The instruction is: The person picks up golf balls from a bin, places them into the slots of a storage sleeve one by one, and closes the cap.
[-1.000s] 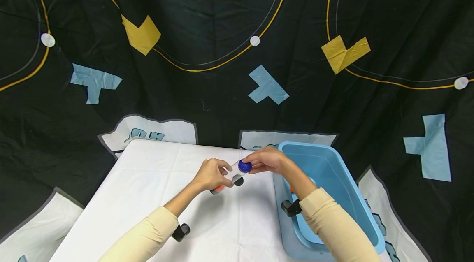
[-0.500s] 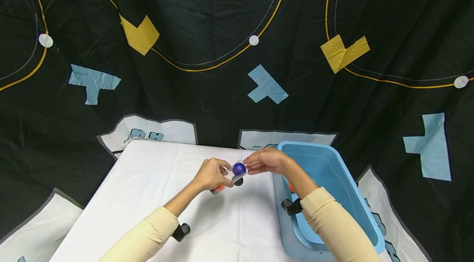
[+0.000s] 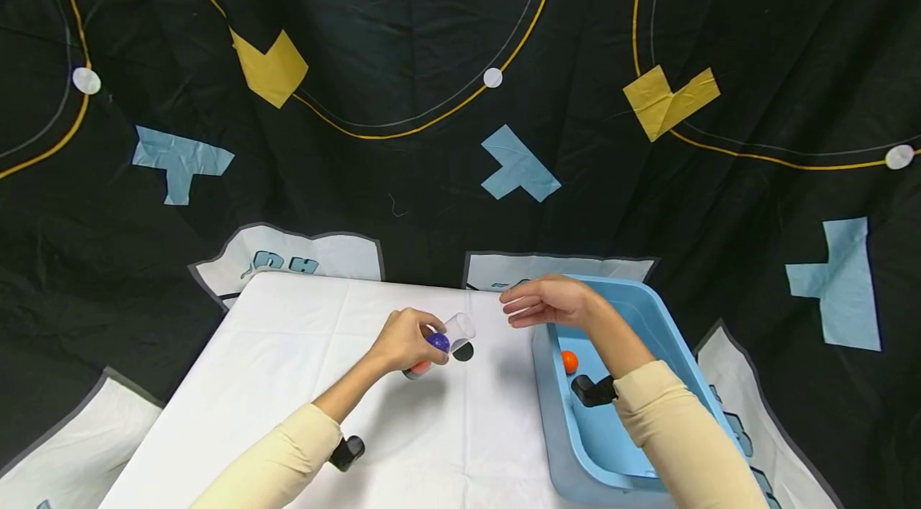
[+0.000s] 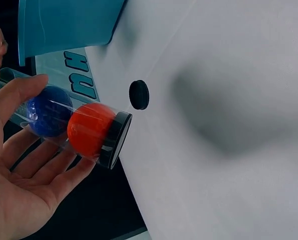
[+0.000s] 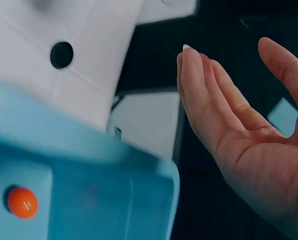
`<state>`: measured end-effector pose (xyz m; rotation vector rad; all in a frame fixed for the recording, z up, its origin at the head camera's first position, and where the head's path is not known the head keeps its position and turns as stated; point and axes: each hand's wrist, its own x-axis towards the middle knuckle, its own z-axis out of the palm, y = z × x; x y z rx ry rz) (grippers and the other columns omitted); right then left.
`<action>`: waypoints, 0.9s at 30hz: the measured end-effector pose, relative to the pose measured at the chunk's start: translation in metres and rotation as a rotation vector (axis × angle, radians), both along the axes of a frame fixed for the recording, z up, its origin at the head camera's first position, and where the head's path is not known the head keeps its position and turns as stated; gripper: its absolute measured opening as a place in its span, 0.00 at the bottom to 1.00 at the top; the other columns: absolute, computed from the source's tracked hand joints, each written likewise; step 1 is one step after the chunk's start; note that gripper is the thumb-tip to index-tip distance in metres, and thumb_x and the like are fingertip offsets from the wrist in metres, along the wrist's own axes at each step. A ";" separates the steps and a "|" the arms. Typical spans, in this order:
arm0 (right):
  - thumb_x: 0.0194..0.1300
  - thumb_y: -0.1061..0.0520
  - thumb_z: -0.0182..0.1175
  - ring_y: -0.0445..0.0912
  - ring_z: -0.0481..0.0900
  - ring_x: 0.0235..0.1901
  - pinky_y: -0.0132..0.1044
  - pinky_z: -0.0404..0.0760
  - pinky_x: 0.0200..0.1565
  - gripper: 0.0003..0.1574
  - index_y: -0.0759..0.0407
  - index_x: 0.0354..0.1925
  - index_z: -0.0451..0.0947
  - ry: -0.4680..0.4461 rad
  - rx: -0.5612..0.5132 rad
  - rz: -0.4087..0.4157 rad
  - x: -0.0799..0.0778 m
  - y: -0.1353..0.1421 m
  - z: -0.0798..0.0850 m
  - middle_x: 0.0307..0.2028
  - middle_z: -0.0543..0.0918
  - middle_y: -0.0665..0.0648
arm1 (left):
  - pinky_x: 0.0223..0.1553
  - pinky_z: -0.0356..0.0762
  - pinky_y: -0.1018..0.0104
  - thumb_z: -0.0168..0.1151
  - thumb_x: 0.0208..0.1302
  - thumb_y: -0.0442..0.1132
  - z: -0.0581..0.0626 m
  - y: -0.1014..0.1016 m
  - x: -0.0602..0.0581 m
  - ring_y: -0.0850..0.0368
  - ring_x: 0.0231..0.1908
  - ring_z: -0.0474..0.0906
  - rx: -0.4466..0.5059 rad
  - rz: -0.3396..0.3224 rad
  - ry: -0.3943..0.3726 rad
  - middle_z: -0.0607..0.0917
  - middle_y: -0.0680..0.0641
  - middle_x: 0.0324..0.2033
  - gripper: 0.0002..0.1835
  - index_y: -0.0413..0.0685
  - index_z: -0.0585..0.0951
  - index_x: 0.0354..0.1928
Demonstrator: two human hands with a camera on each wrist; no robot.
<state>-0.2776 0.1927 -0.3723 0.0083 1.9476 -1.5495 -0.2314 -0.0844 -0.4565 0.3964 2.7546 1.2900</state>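
My left hand (image 3: 403, 341) grips a clear plastic tube (image 3: 460, 327) above the table, its open mouth tilted up to the right. Inside the tube, the left wrist view shows a blue ball (image 4: 49, 111) lying against an orange-red ball (image 4: 91, 130). A black cap (image 4: 119, 140) closes the tube's lower end. Another black cap (image 3: 464, 351) lies loose on the white tabletop. My right hand (image 3: 550, 303) holds nothing and hovers over the near-left rim of the blue bin, fingers extended and thumb apart in the right wrist view.
A light blue plastic bin (image 3: 554, 413) stands at the table's right side. One orange ball (image 3: 569, 362) lies inside it. The white-covered table (image 3: 288, 381) ends at a black fabric backdrop (image 3: 403, 197) bearing tape marks.
The blue ball has gone from the right fingertips at the tube's mouth down into the tube. My right hand has let go and drawn back right over the bin.
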 end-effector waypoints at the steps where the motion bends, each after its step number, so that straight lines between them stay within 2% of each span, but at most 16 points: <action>1: 0.73 0.56 0.59 0.52 0.88 0.46 0.53 0.78 0.60 0.24 0.72 0.60 0.77 0.007 -0.008 -0.006 -0.001 0.006 0.003 0.57 0.83 0.67 | 0.30 0.80 0.68 0.83 0.39 0.39 0.000 -0.001 0.000 0.58 0.32 0.83 0.002 0.003 0.000 0.91 0.48 0.30 0.21 0.47 0.89 0.40; 6: 0.75 0.56 0.57 0.51 0.85 0.50 0.52 0.74 0.64 0.22 0.66 0.61 0.78 0.015 -0.076 -0.060 -0.004 0.044 0.012 0.58 0.83 0.63 | 0.30 0.80 0.67 0.83 0.38 0.38 -0.001 -0.005 0.001 0.57 0.33 0.84 0.015 0.010 -0.002 0.91 0.47 0.30 0.21 0.47 0.89 0.40; 9: 0.75 0.54 0.58 0.49 0.86 0.50 0.49 0.75 0.63 0.18 0.60 0.57 0.80 0.002 -0.120 -0.134 -0.005 0.066 0.012 0.56 0.84 0.59 | 0.30 0.80 0.67 0.83 0.38 0.38 -0.001 -0.005 0.001 0.57 0.33 0.84 0.017 0.011 0.002 0.91 0.47 0.30 0.21 0.47 0.89 0.39; 12: 0.73 0.52 0.61 0.48 0.87 0.46 0.47 0.78 0.61 0.13 0.54 0.53 0.80 -0.021 -0.154 -0.226 -0.005 0.086 0.006 0.50 0.86 0.54 | 0.30 0.80 0.67 0.83 0.38 0.38 -0.002 -0.006 0.000 0.57 0.33 0.84 0.013 0.013 0.008 0.91 0.47 0.30 0.21 0.47 0.89 0.39; 14: 0.72 0.52 0.62 0.47 0.87 0.44 0.45 0.80 0.59 0.13 0.53 0.53 0.78 -0.047 -0.158 -0.282 -0.005 0.097 -0.002 0.44 0.87 0.50 | 0.30 0.80 0.68 0.83 0.38 0.38 -0.002 -0.006 0.000 0.57 0.33 0.84 0.010 0.015 0.006 0.91 0.47 0.30 0.20 0.48 0.89 0.39; 16: 0.72 0.53 0.62 0.46 0.87 0.41 0.43 0.82 0.56 0.18 0.57 0.56 0.77 -0.062 -0.137 -0.332 -0.005 0.106 -0.013 0.42 0.87 0.50 | 0.30 0.80 0.68 0.83 0.38 0.38 -0.002 -0.006 0.000 0.57 0.33 0.84 0.010 0.015 0.004 0.91 0.47 0.30 0.20 0.48 0.89 0.39; 20: 0.72 0.54 0.62 0.47 0.87 0.40 0.42 0.85 0.52 0.31 0.67 0.67 0.69 -0.086 -0.060 -0.393 -0.004 0.119 -0.038 0.47 0.86 0.57 | 0.30 0.80 0.68 0.83 0.39 0.38 -0.001 -0.006 0.000 0.57 0.33 0.85 0.012 0.006 0.004 0.91 0.47 0.30 0.21 0.45 0.89 0.40; 23: 0.73 0.55 0.61 0.48 0.86 0.40 0.42 0.86 0.50 0.34 0.73 0.68 0.66 -0.094 -0.007 -0.411 -0.002 0.124 -0.057 0.53 0.84 0.65 | 0.30 0.80 0.68 0.83 0.39 0.38 -0.002 -0.005 -0.001 0.57 0.33 0.84 0.011 -0.001 0.012 0.91 0.46 0.30 0.22 0.43 0.89 0.41; 27: 0.74 0.56 0.59 0.47 0.86 0.37 0.41 0.87 0.47 0.32 0.75 0.66 0.67 -0.100 0.062 -0.417 0.001 0.127 -0.078 0.57 0.80 0.72 | 0.31 0.80 0.67 0.83 0.38 0.38 -0.002 -0.006 -0.001 0.57 0.33 0.84 0.003 0.004 0.017 0.91 0.46 0.30 0.22 0.44 0.89 0.41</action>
